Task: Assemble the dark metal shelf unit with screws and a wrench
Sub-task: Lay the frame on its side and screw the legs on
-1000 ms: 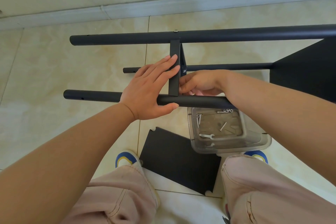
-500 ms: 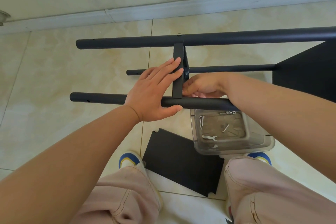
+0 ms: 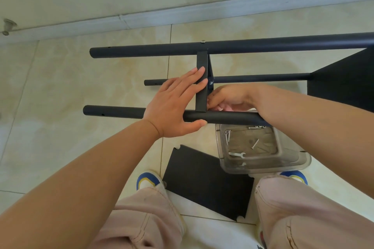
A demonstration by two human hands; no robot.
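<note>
We brace stiff, light dark metal shelf frame [image 3: 202, 117]: left hand [image 3: 174, 105] flat, fingers straight, on upright panel [image 3: 201, 85]; right hand [image 3: 228, 99] curled behind it, contents unseen. Best hold: near tube, by joint.

bare forearms [image 3: 81, 178], pale pink trousers [image 3: 303, 208], blue-yellow-white shoes [image 3: 148, 180]

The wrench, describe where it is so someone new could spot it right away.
Find the clear plastic tub on the floor by the person's right knee. The wrench lies flat near its front edge. Unlike the thin straight screws beside it, it is wide with forked ends.
</note>
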